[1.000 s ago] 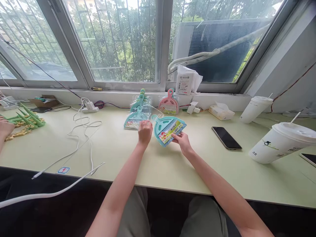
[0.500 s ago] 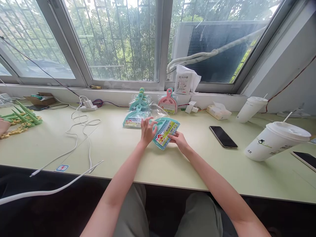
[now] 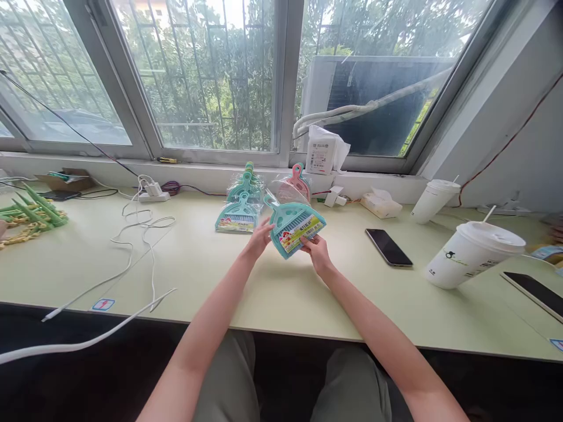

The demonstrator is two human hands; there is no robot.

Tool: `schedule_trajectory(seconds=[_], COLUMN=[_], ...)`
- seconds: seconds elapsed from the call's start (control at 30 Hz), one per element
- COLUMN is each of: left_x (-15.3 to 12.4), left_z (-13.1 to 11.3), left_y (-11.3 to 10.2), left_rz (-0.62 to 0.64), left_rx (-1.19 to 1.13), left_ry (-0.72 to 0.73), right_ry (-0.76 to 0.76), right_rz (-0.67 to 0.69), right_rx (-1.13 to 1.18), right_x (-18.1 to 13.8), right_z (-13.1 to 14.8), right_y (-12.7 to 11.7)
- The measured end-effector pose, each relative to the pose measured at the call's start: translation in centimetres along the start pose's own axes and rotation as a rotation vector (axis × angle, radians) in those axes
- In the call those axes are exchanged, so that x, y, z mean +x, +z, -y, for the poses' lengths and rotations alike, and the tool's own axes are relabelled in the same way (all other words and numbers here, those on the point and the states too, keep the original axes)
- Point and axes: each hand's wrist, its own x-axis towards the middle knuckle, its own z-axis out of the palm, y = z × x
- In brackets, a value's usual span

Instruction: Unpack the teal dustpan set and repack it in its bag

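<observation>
A teal dustpan-and-brush set [image 3: 292, 217] in clear plastic wrap is held tilted above the table, its handle pointing up to the left. My right hand [image 3: 317, 253] grips its lower right edge, fingers partly hidden behind the labelled brush. At the set's left edge, my left hand [image 3: 260, 237] is closed on the side of the pan. Just behind my left hand stands a row of wrapped teal dustpan sets [image 3: 237, 217], handles up. A pink dustpan set [image 3: 299, 180] leans by the sill, partly covered by the held one.
White cables [image 3: 145, 225] tangle on the left, near a power strip [image 3: 153, 196]. On the right lie a black phone [image 3: 389, 247], a tissue pack [image 3: 381, 203] and two white cups [image 3: 472, 255]. Part of another person's hand [image 3: 2, 228] shows beside green-and-yellow pieces [image 3: 37, 211].
The held dustpan set has turned so its handle shows, pointing up-left. My left hand, fingers raised before, has closed on its left edge. The whole view has shifted slightly.
</observation>
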Motion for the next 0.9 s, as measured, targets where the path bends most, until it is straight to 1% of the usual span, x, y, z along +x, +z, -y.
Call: schedule_trajectory(seconds=[0.07, 0.13, 0.17, 0.33, 0.4, 0.5, 0.53, 0.57, 0.6, 0.63, 0.73, 0.8, 0.83, 0.9], left_x=[-0.2, -0.3, -0.3, -0.6, -1.0, -1.8, -2.0, -2.0, -2.0, -1.8, -1.2, -0.9, -0.8, -0.9], left_z=[0.7, 1.4, 1.7, 2.7, 2.9, 3.1, 3.1, 3.1, 3.0, 2.9, 2.4, 1.9, 1.7, 1.2], left_y=[0.8, 1.4, 1.6, 2.2, 2.5, 3.2, 3.4, 3.6, 3.7, 3.7, 3.5, 3.0, 2.7, 2.2], left_rz=[0.147, 0.231, 0.243, 0.195, 0.253, 0.442, 0.485, 0.500, 0.482, 0.434, 0.231, 0.129, 0.103, 0.102], left_rx=[0.027, 0.033, 0.027, -0.003, 0.012, 0.085, 0.109, 0.124, 0.124, 0.111, 0.033, -0.002, -0.004, 0.017], left_ry=[-0.044, -0.090, -0.109, -0.130, -0.160, -0.330, -0.384, -0.413, -0.408, -0.368, -0.146, -0.054, -0.049, -0.095], right_ry=[-0.023, -0.047, -0.052, -0.032, -0.045, -0.077, -0.083, -0.086, -0.088, -0.089, -0.065, -0.014, 0.016, 0.067], right_rz=[-0.053, -0.079, -0.081, -0.085, -0.105, -0.127, -0.130, -0.130, -0.129, -0.125, -0.076, -0.016, 0.020, 0.093], right_rx=[0.015, 0.023, 0.023, 0.020, 0.045, 0.082, 0.090, 0.096, 0.100, 0.100, 0.081, 0.058, 0.048, 0.032], right_x=[0.2, 0.4, 0.5, 0.6, 0.7, 0.8, 0.9, 0.9, 0.9, 0.9, 1.0, 1.0, 1.0, 1.0], right_z=[0.0, 0.1, 0.2, 0.1, 0.1, 0.2, 0.3, 0.4, 0.5, 0.5, 0.6, 0.6, 0.6, 0.8], right_y=[-0.2, -0.3, -0.4, -0.3, -0.3, -0.6, -0.7, -0.8, -0.9, -0.9, -0.9, -0.9, -0.8, -0.8])
